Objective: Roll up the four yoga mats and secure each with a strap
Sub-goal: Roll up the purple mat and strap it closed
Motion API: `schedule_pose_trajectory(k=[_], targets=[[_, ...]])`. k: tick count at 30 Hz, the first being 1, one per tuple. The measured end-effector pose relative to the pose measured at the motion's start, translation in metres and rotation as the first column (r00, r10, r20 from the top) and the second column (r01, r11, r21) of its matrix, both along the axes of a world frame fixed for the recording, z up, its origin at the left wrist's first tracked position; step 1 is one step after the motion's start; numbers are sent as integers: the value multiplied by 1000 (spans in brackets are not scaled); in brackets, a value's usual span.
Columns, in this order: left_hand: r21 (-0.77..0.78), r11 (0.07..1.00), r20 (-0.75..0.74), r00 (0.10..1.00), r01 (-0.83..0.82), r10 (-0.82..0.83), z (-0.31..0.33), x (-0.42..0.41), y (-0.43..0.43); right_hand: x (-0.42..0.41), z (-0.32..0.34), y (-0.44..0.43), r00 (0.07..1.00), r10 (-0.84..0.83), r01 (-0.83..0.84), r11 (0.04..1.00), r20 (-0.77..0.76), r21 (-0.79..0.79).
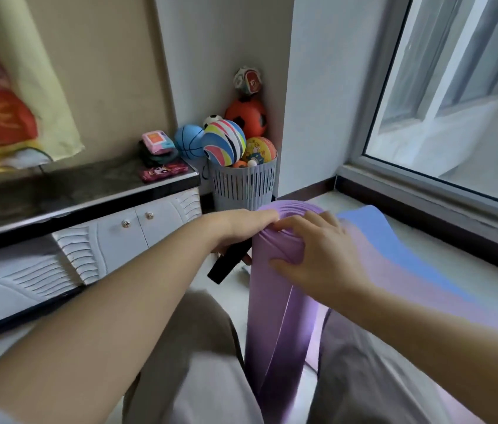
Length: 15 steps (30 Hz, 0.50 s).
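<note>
While the purple foam yoga mat [269, 289] stands on end as a tight roll between the person's knees, the right grip [318, 255] clasps its upper end, with fingers curled over the spiral rim and the thumb pressed on the side wall. Just left of it, the left grip [241, 228] curls against the same rim with the thumb on top. It seems to pinch a black flat strap [226, 264] beside the roll, though the fingers underneath are hidden. The strap's free end hangs below the left grip. Right of the right grip, the mat's unrolled tail fades to blue and sweeps away toward the glass window [455, 87]. Beyond both grips a grey slatted plastic basket [244, 188] holds coloured balls [246, 117]. Far left of the left grip runs a dark-topped counter [58, 191].
</note>
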State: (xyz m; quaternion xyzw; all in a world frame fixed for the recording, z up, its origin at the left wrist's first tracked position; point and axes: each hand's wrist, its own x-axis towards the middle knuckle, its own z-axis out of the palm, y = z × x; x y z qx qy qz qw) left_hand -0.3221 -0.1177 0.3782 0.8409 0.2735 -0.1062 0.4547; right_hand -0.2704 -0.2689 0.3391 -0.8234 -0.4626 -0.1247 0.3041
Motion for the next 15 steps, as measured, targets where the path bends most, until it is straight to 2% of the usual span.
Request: schedule_pose_trajectory(k=[4,8,11,15], targets=[[-7,1000,20,1000,10,-10,-12,0,-6,-7,9,-6,998,-54,45,970,-31,-240],[-23,996,20,996,91,-90,-10,-4,-3,-11,34,-9,996,14,-50,907,-88,-417],[-16,986,10,986,166,-166,-9,-9,3,-17,53,-9,987,116,-158,785,-109,-598],[-4,969,16,969,245,-245,-8,-7,0,-19,75,-11,963,220,-254,558,-154,-790]])
